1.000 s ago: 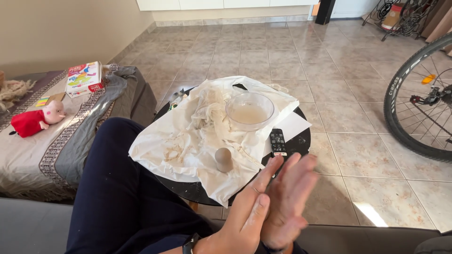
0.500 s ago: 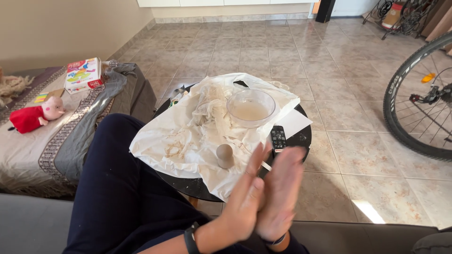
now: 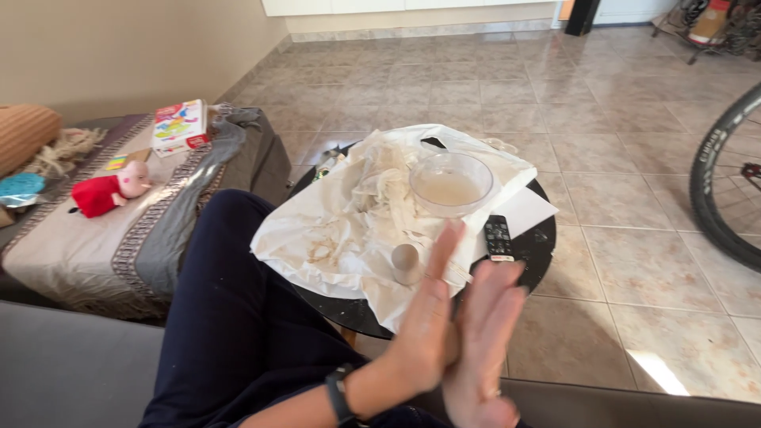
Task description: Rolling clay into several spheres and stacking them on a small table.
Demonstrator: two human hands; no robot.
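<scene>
Beige floor tiles point(image 3: 602, 158) are filling the room, with a bicycle wheel point(image 3: 725, 198) cut off at the right edge. Beside the seated person's dark trouser leg point(image 3: 230, 317), a covered bench point(image 3: 119, 230) is carrying a red and pink plush toy point(image 3: 107, 192) and a colourful box point(image 3: 181, 125). On the round black table point(image 3: 531, 250), a stained, crumpled white cloth point(image 3: 341, 230) is lying spread, probably to shield the top; it is hiding most of the table. On it a clear bowl point(image 3: 450, 184) of cloudy liquid is sitting, a cardboard tube point(image 3: 406, 264) standing near it. Just beside, a black remote point(image 3: 499, 238) is resting. In front, the left hand point(image 3: 424, 333) and right hand point(image 3: 483, 349) are pressing palm to palm, all fingers straight, holding nothing. Whether anything is lying between the 2 palms cannot be told.
</scene>
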